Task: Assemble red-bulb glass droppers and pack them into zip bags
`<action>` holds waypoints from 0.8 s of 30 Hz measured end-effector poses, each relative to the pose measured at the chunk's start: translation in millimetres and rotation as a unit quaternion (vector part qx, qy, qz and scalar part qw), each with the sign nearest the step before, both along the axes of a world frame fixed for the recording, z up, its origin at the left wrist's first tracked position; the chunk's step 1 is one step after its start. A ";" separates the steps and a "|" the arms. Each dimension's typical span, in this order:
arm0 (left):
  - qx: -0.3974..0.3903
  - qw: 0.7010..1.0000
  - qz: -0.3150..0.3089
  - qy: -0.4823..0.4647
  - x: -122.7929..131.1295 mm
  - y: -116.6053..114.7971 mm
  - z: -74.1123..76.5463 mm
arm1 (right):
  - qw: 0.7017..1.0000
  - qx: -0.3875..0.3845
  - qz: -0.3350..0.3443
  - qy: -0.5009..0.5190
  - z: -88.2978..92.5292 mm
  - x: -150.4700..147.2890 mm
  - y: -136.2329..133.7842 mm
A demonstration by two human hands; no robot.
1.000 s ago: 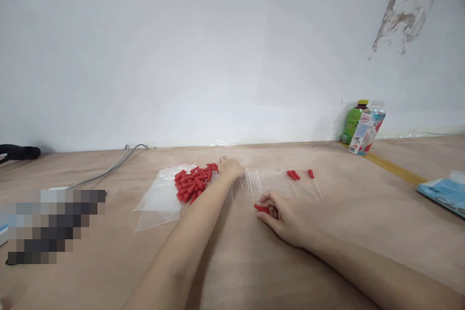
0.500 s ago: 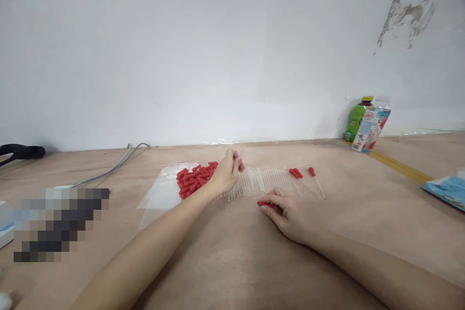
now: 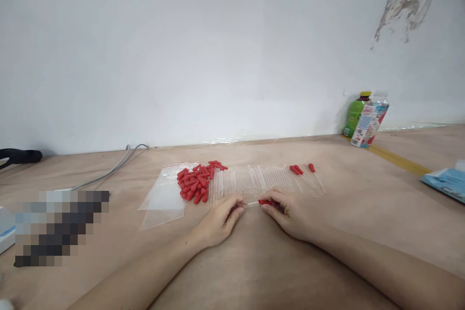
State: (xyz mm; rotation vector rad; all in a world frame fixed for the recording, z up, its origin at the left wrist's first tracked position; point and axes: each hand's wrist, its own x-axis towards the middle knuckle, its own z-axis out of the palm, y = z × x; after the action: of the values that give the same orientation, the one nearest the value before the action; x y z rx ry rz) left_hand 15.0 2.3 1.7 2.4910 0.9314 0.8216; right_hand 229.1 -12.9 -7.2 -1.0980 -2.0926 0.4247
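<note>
My left hand [image 3: 220,218] pinches one end of a clear glass dropper tube [image 3: 250,204] just above the wooden table [image 3: 254,261]. Facing it, my right hand [image 3: 290,213] pinches a red rubber bulb [image 3: 265,202] at the tube's other end; the two hands nearly meet. Behind them lies a row of several bare clear tubes [image 3: 254,180]. A heap of loose red bulbs [image 3: 198,181] lies to the left of the row. To its right lie three finished droppers with red bulbs [image 3: 303,174].
Clear plastic bags [image 3: 163,198] lie left of the bulb heap. A grey cable [image 3: 112,167] runs along the back left. Two bottles [image 3: 365,118] stand by the wall at the right, and a blue packet [image 3: 445,181] lies at the right edge. A blurred patch covers something at left.
My left hand left the far tube row, lifted one clear tube and brought it toward me to meet the red bulb in my right hand. My right hand barely moved.
</note>
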 end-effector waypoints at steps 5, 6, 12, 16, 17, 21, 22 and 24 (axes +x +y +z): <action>0.006 1.000 0.003 0.008 -1.0 -0.5 -1.4 | 1.000 0.005 0.019 0.001 0.3 0.8 -0.2; 0.009 1.000 0.003 0.010 -1.3 -0.3 -2.1 | 1.000 0.005 0.020 0.002 0.6 0.9 -0.2; 0.029 1.000 -0.003 -0.003 -1.7 2.0 -6.8 | 1.000 -0.002 0.017 -0.008 0.8 0.1 -0.8; 0.051 0.999 -0.012 0.009 -0.6 0.8 -5.5 | 1.000 0.021 0.014 -0.013 -1.2 0.3 -1.3; 0.059 0.998 -0.015 0.013 -0.4 0.4 -5.0 | 0.999 0.029 0.022 -0.015 -1.5 0.5 -1.4; 0.091 0.995 -0.033 0.031 -0.8 -0.2 -5.6 | 0.998 0.056 0.041 -0.007 -2.8 1.6 -1.7; 0.100 0.994 -0.037 0.039 -1.2 0.0 -6.3 | 0.997 0.062 0.042 -0.009 -3.0 1.7 -2.0; 0.116 0.990 -0.046 0.061 -2.0 0.4 -7.8 | 0.996 0.073 0.048 -0.027 -2.7 1.5 -2.9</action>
State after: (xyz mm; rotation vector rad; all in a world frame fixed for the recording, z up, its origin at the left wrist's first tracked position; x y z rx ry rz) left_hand 12.9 2.7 -6.1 2.7885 0.7917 0.7963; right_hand 230.6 -15.8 -10.0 -0.9379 -2.1934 0.2849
